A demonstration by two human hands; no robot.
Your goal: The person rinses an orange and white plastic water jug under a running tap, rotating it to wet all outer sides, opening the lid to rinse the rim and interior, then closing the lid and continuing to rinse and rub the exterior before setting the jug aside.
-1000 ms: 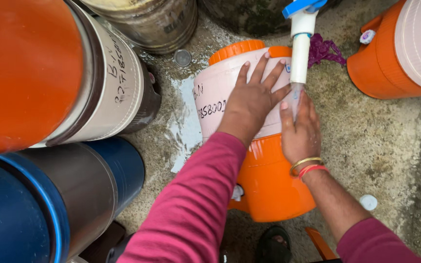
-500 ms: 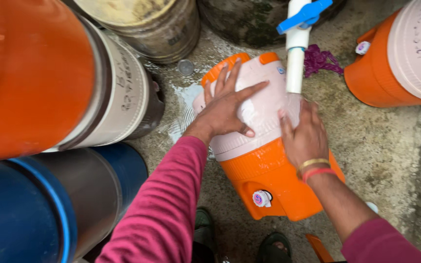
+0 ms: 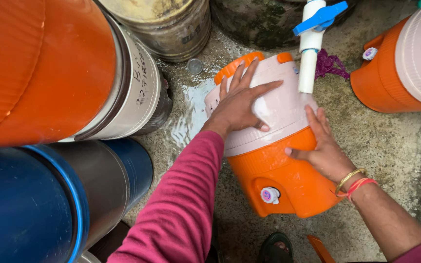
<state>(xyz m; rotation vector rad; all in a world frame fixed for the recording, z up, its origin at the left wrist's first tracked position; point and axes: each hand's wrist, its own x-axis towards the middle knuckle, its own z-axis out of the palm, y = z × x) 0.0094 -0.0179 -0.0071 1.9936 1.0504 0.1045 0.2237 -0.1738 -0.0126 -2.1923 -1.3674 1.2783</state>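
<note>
Head camera, looking down: a person steadies an orange water cooler jug (image 3: 288, 185) on a wet concrete floor (image 3: 381, 141), the jug tilted with its pale lid (image 3: 274, 112) leaning away and its small white spigot (image 3: 269, 195) facing the viewer. The right hand (image 3: 320, 153), bangles (image 3: 352, 182) on its wrist, lies open with fingers extended along the jug's right flank where the orange body meets the lid. The left hand (image 3: 242, 104), in a magenta sleeve (image 3: 181, 204), is spread flat on top of the lid, fingers splayed and pressing rather than gripping. Just beyond the lid's far rim hangs a white pipe (image 3: 309, 61) with a blue tap handle (image 3: 321, 17); whether water is running cannot be told, though a puddle (image 3: 191, 112) shines on the floor to the jug's left. The lid sits on the jug, so closing appears largely done; the jug is not yet upright. At the left edge lie large orange (image 3: 40, 63) and blue (image 3: 30, 204) drums; a second orange jug (image 3: 405, 63) lies at the right edge, weathered drums (image 3: 171, 24) along the far edge.
</note>
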